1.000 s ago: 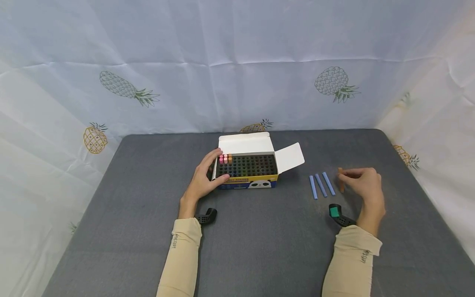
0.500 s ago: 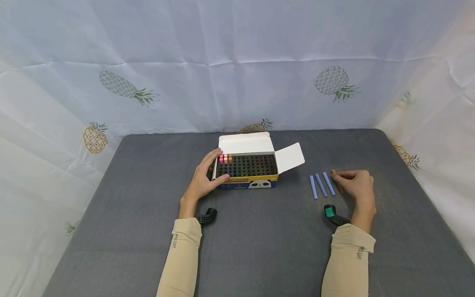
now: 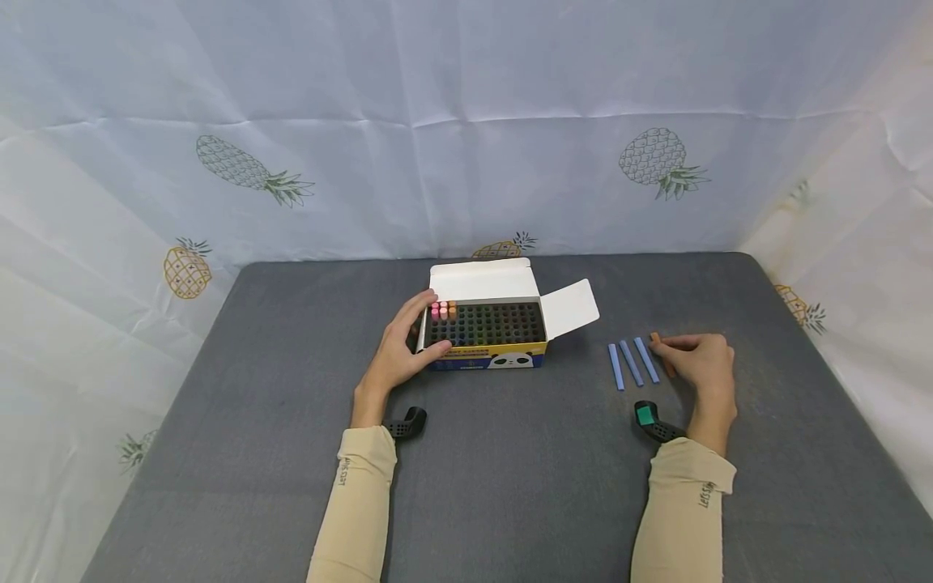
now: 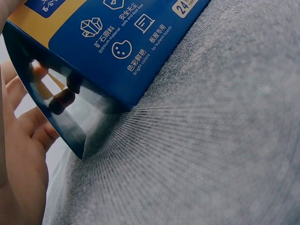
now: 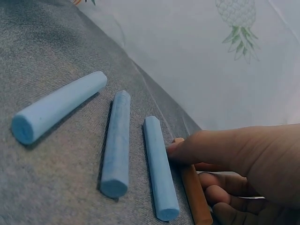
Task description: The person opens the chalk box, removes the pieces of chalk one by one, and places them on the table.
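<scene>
A blue and yellow chalk box (image 3: 517, 362) with a panda face stands with its lid raised. Inside, pink chalk sticks (image 3: 439, 311) and orange ones stand in the left corner of a dark holder (image 3: 503, 324) full of holes. My left hand (image 3: 397, 348) grips the box's left end, thumb at the front and fingers toward the back. On the right, my right hand (image 3: 703, 364) pinches an orange chalk stick (image 5: 196, 197) near its far end; the stick lies on the cloth. Just left of it lie three blue chalk sticks (image 5: 160, 168), apart from each other.
The box's white lid (image 3: 483, 282) leans back, and a white side flap (image 3: 570, 310) sticks out to the right. Grey cloth (image 3: 510, 470) covers the table. A pale curtain (image 3: 437, 162) with pineapple prints hangs behind and at both sides.
My right hand has moved left with the orange chalk stick, bringing it beside the blue sticks, and has hardly moved in the last half second. The left hand stays on the box.
</scene>
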`<state>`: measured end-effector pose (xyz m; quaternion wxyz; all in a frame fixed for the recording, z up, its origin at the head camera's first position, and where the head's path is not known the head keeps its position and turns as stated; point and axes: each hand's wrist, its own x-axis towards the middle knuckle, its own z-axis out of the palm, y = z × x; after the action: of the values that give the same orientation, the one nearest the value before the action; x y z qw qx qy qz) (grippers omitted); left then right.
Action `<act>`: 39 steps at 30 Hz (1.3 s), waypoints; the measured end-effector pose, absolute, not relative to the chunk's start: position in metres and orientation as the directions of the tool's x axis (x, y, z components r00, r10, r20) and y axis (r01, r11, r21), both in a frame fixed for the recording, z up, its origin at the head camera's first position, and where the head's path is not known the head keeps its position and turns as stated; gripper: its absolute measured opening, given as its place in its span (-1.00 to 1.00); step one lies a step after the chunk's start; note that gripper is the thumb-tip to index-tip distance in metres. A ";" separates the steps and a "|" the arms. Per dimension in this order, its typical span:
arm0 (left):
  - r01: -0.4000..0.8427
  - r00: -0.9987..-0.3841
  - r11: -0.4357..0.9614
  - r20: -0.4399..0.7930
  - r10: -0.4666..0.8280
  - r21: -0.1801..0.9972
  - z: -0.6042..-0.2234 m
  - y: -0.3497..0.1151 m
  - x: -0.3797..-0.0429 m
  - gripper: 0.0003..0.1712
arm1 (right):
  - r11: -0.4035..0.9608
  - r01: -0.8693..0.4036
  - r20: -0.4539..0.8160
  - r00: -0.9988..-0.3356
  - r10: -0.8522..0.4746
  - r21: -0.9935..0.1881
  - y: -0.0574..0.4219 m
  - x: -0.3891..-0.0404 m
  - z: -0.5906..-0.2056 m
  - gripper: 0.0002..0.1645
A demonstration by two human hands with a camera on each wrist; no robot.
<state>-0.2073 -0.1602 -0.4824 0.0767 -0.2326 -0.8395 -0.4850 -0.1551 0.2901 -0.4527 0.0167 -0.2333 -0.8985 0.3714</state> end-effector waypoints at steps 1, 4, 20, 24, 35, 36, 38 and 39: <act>0.464 -0.880 0.421 0.354 0.316 0.779 -0.482 -0.160 -0.207 -0.05 | 0.613 0.408 -0.145 -0.890 0.432 -0.677 0.290 -0.155 -0.452 -0.43; 0.456 -0.884 0.419 0.344 0.317 0.785 -0.482 -0.160 -0.207 -0.05 | 0.607 0.412 -0.152 -0.889 0.432 -0.680 0.289 -0.155 -0.451 -0.42; 0.456 -0.884 0.424 0.342 0.318 0.783 -0.480 -0.161 -0.206 -0.07 | 0.578 0.399 -0.153 -0.891 0.427 -0.712 0.291 -0.151 -0.438 -0.29; 0.452 -0.886 0.422 0.339 0.318 0.786 -0.480 -0.161 -0.207 -0.08 | 0.587 0.351 -0.060 -0.888 0.456 -0.729 0.287 -0.150 -0.428 -0.36; 0.452 -0.884 0.411 0.338 0.323 0.791 -0.479 -0.160 -0.207 -0.09 | 0.573 0.139 0.206 -0.844 0.496 -0.808 0.270 -0.155 -0.402 -0.51; 0.453 -0.884 0.410 0.338 0.323 0.792 -0.479 -0.160 -0.207 -0.08 | 0.570 0.111 0.227 -0.843 0.488 -0.814 0.267 -0.155 -0.400 -0.52; 0.452 -0.884 0.410 0.337 0.323 0.792 -0.480 -0.161 -0.207 -0.08 | 0.569 0.054 0.273 -0.838 0.473 -0.820 0.262 -0.157 -0.397 -0.56; 0.451 -0.885 0.411 0.336 0.322 0.792 -0.480 -0.161 -0.207 -0.07 | 0.569 0.026 0.295 -0.835 0.465 -0.822 0.259 -0.158 -0.395 -0.57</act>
<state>-0.2068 -0.1609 -0.4797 0.0652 -0.2308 -0.8374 -0.4911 -0.1583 0.2586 -0.3949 0.2486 -0.1445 -0.8502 0.4410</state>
